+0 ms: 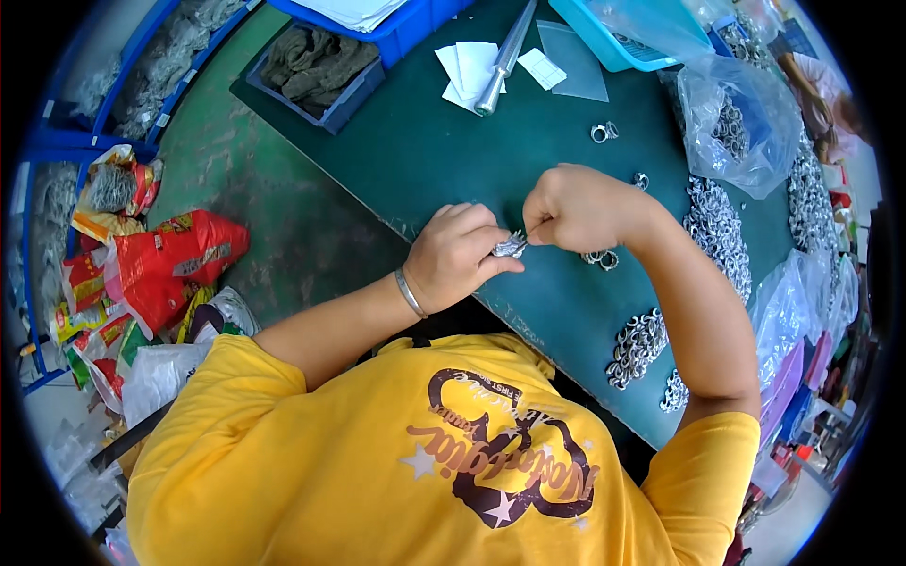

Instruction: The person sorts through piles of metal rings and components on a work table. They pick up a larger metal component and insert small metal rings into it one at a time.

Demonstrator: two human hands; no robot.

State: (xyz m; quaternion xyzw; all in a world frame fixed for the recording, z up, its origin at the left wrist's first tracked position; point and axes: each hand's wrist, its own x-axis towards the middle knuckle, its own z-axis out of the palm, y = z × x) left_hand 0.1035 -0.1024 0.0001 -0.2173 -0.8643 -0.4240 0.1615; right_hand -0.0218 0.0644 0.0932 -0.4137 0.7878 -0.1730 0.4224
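Observation:
My left hand [453, 255], with a metal bangle on its wrist, pinches a small bunch of silver rings [511, 247] over the table's near edge. Close against the bunch, my right hand [583, 209] is closed with its fingertips together. What sits in that pinch is too small to make out. Beneath my right wrist lie a few loose rings [607, 259], partly hidden by the hand. Another pair of rings [600, 133] lies farther back, and a single ring [642, 180] rests beside my right forearm.
Ring heaps [717, 236] cover the table's right side, near a clear plastic bag [741, 132] of rings. A tapered metal ring mandrel [507, 58] lies on white papers at the back. A blue bin [335, 118] holds dark cloth. Red sacks [179, 269] stand on the floor at left.

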